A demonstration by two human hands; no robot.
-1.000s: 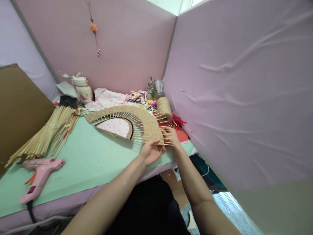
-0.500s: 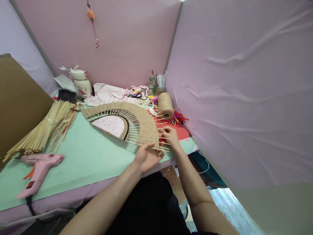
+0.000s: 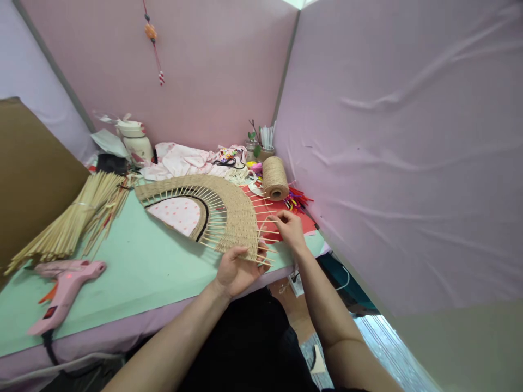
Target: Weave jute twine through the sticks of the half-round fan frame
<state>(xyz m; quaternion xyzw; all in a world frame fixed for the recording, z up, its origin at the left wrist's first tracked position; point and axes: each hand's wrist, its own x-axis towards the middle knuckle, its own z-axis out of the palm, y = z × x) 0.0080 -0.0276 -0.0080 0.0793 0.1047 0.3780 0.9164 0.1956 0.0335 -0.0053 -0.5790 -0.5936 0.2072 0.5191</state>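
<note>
A half-round woven fan [image 3: 235, 215] of tan twine on thin wooden sticks lies over the table, its near right end raised. Its centre is white fabric [image 3: 175, 213] with pink dots, edged by a black band. Bare stick ends poke out past the weave on the right. My left hand [image 3: 237, 272] grips the fan's near end, thumb on top and fingers beneath. Beside the stick ends, my right hand [image 3: 291, 230] is closed in a pinch on a thin strand of twine [image 3: 263, 222] running to the weave's outer edge.
A twine spool [image 3: 275, 178] lies behind my right hand, near red sheets and coloured pipe cleaners [image 3: 299, 200]. At left are a pink glue gun [image 3: 69, 291], a bundle of sticks [image 3: 77, 212] and a cardboard sheet [image 3: 32, 174]. A bottle [image 3: 136, 141] stands at the back.
My right hand has drawn away from the fan's edge to the right, pulling the strand out. The fan and my left hand have shifted slightly left and toward me.
</note>
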